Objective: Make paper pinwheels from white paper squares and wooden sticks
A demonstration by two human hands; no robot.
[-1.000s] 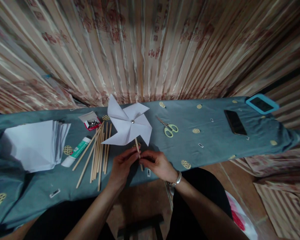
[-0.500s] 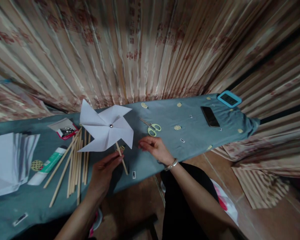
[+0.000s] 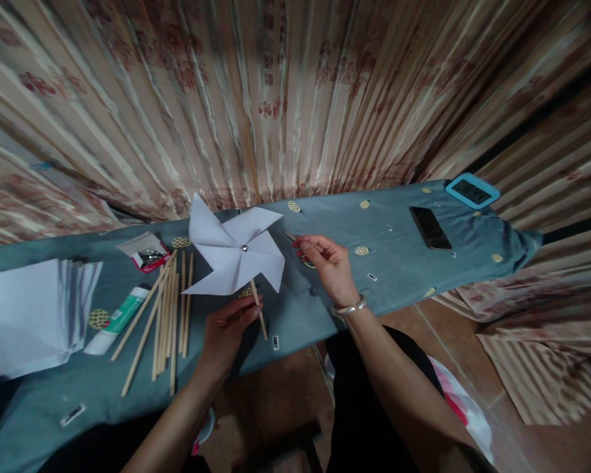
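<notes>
A white paper pinwheel (image 3: 229, 270) stands over the table, a silver pin at its centre and a thin wooden stick (image 3: 259, 310) below. My left hand (image 3: 232, 323) pinches that stick between thumb and fingers, near its lower part. My right hand (image 3: 325, 257) is to the right of the pinwheel, fingers curled together and apart from the paper blades. It covers most of the scissors; only the scissors' tip (image 3: 289, 235) and a bit of the green handle show. Whether the fingers touch or grip the scissors cannot be made out.
Several loose wooden sticks (image 3: 165, 328) lie left of the pinwheel, beside a green-and-white glue tube (image 3: 122, 315) and an open box of pins (image 3: 150, 255). Stacked white paper (image 3: 20, 315) is at far left. A phone (image 3: 430, 228) and a blue-framed clock (image 3: 473, 190) are at right.
My right hand has moved up and slightly right, over the scissors, which showed fully before. The view has shifted a little; my left hand keeps its hold on the stick.
</notes>
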